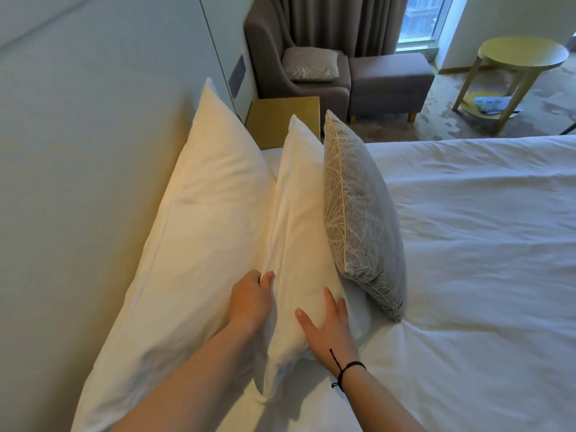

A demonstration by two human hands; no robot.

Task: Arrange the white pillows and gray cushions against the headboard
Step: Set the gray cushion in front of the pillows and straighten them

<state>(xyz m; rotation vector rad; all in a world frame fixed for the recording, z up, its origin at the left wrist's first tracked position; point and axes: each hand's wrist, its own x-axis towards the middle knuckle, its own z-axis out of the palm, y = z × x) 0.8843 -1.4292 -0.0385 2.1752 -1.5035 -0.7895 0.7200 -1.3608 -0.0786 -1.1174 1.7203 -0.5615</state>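
Nearest, the right hand (pixel 327 332) lies flat on the bed-facing side of the front white pillow (pixel 296 244), fingers straight and spread, so its grip is open and only presses the fabric; a black cord bracelet (pixel 346 372) circles that wrist. Just beside it, the left hand (pixel 249 302) is tucked into the gap between the two pillows, its fingers curled over the top edge of the front white pillow, a closed grip on that edge. This pillow stands on its long edge on the white bed (pixel 483 275), leaning toward the rear white pillow (pixel 199 219), which is larger and rests against the pale headboard (pixel 78 182). On the other side of the front pillow, touching it, a gray cushion (pixel 358 219) with a pale branch-like pattern stands tilted on the bedcover. Beyond the pillows a tan bedside counter (pixel 280 120) sits at the bed's corner. Farther back stands a gray armchair (pixel 274 57) holding a second gray cushion (pixel 311 63), with a matching footstool (pixel 389 79) beside it, dark curtains (pixel 336 20) behind, and a round yellow-green side table (pixel 520 54) off to the right near the window.
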